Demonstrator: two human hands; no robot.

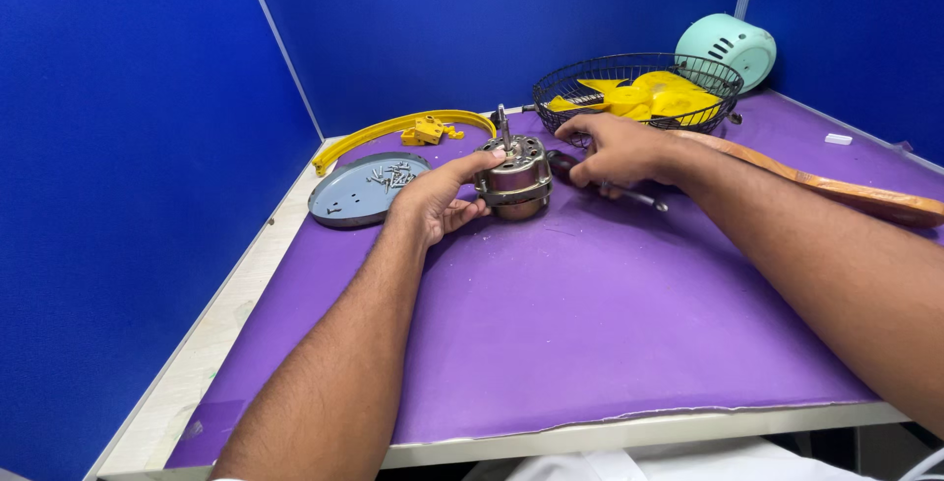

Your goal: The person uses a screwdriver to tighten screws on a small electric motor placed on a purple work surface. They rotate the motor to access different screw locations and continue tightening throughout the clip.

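A purple mat [590, 324] covers a pale cream table [236, 294], with deep blue walls [128, 147] filling the upper frame. At centre, a motor [514, 178] is silver metal with a coppery-brown band. Upper left of it, a grey-blue dish [339, 201] holds silver screws [393, 176], beside a yellow ring [393, 129]. Upper right, a black wire basket [639, 88] holds yellow blades [649, 97]; behind it is a mint-green housing [728, 46]. At right lies a brown wooden stick [846, 189].

Bright, even overhead light; soft shadows under both forearms; sharp centre; slight wide-angle stretch at edges.
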